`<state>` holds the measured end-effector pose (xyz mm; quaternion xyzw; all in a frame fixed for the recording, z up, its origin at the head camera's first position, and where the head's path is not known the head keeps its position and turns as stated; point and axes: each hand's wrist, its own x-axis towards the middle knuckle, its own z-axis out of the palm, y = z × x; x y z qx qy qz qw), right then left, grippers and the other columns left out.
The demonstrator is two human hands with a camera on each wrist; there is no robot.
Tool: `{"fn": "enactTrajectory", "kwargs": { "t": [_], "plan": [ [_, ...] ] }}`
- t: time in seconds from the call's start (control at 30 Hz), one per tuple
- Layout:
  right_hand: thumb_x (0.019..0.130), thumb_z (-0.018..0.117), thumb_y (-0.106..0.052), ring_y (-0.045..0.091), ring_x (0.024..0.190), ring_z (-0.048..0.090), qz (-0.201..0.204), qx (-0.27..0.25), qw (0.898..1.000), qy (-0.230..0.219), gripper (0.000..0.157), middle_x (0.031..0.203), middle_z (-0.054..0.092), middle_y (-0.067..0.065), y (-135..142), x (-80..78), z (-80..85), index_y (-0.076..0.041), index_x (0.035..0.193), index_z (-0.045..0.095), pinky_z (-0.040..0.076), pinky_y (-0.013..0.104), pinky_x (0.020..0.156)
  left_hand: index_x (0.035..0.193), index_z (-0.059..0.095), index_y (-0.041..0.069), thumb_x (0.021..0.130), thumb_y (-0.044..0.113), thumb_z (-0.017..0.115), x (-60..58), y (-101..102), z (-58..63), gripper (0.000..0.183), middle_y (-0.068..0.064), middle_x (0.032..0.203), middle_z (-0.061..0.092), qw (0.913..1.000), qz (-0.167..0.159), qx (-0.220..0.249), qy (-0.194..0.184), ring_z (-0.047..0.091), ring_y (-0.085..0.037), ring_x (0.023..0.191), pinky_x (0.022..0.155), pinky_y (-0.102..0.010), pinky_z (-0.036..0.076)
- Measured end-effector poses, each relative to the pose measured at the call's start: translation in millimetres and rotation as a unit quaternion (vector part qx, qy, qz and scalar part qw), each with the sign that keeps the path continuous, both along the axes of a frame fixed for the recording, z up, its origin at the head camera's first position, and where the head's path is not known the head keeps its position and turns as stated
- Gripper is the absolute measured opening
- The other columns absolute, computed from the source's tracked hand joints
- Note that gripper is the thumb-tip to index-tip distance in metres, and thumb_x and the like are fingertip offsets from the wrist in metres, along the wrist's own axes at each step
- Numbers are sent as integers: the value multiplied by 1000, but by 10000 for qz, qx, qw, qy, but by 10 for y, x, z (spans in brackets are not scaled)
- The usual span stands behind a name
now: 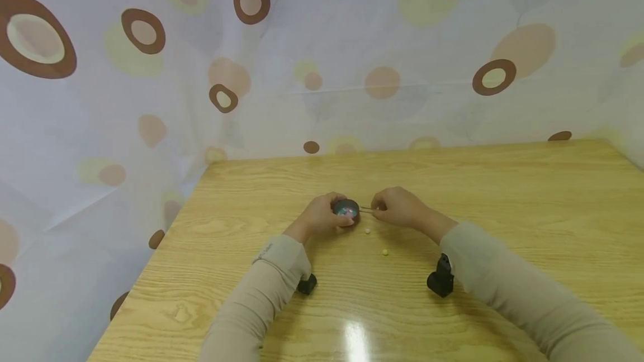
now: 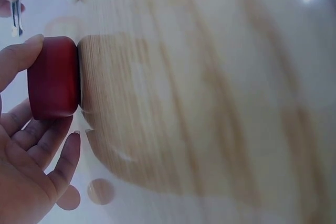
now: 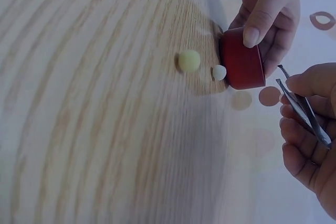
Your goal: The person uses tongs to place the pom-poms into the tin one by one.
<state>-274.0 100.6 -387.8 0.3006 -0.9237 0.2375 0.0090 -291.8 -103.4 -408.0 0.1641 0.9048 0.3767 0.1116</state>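
Observation:
A small round container, red outside [image 3: 242, 64] and dark at its inner wall [image 1: 347, 203], stands on the wooden table with small multicoloured things inside. My left hand [image 1: 320, 215] holds it from the left, thumb and fingers around its sides. On the container's right, my right hand [image 1: 399, 206] pinches metal tweezers [image 3: 302, 109]. The tweezers' tips are apart near the container's rim, with nothing seen between them in the right wrist view. A small white ball [image 1: 368, 231] lies beside the container, and a larger yellow ball [image 1: 385, 252] is closer to me.
Black wrist-worn devices sit under both forearms, the right one [image 1: 441, 278] more visible. A patterned cloth [image 1: 312, 110] hangs behind the table's far edge and along the left side. The wood-grain tabletop [image 1: 503, 194] stretches to the right.

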Motion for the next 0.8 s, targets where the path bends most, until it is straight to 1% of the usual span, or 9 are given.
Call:
{"fn": "enactTrajectory", "kwargs": {
  "t": [0.2, 0.3, 0.47, 0.57, 0.73, 0.8],
  "plan": [
    [80, 58, -11, 10, 59, 44, 73, -47, 10000, 2, 12, 67, 54, -3, 61, 102, 14, -2, 86, 64, 39, 27, 55, 120, 46, 8, 71, 28, 71, 5, -8, -4, 59, -5, 112, 52, 10000, 37, -63, 1, 49, -18, 99, 84, -30, 39],
    [80, 58, -11, 9, 57, 42, 109, -108, 9999, -8, 11, 65, 52, -4, 97, 161, 10, -3, 84, 64, 38, 26, 53, 121, 45, 8, 71, 27, 71, 2, -10, -11, 59, -6, 113, 51, 10000, 39, -66, 10, 49, -18, 99, 84, -30, 38],
    [80, 58, -10, 9, 56, 41, 116, -132, 9998, -26, 8, 64, 51, -5, 175, 243, -38, -5, 81, 64, 37, 26, 53, 121, 45, 8, 71, 28, 71, -17, -14, -39, 61, -6, 112, 51, 10000, 6, -10, 11, 49, -18, 99, 83, -30, 39],
    [80, 58, -10, 9, 58, 42, 98, -145, 9998, -72, 8, 66, 52, -5, 219, 288, -75, -5, 82, 64, 37, 26, 54, 122, 45, 7, 71, 28, 71, -23, -12, -53, 61, -6, 112, 52, 10000, -21, 17, 24, 49, -17, 98, 83, -30, 39],
    [79, 59, -10, 9, 59, 43, 68, -178, 9997, -135, 8, 67, 52, -5, 274, 362, -115, -5, 83, 64, 39, 26, 55, 121, 45, 8, 71, 27, 71, -16, -5, -52, 60, -5, 111, 52, 10000, -29, 46, 43, 49, -17, 98, 83, -30, 39],
    [79, 59, -9, 9, 59, 43, 51, -190, 9995, -242, 8, 68, 53, -5, 292, 390, -121, -4, 84, 64, 39, 27, 56, 120, 46, 8, 70, 28, 72, -12, -3, -46, 59, -5, 110, 52, 10000, -29, 56, 52, 49, -17, 97, 83, -30, 39]
  ]
}}
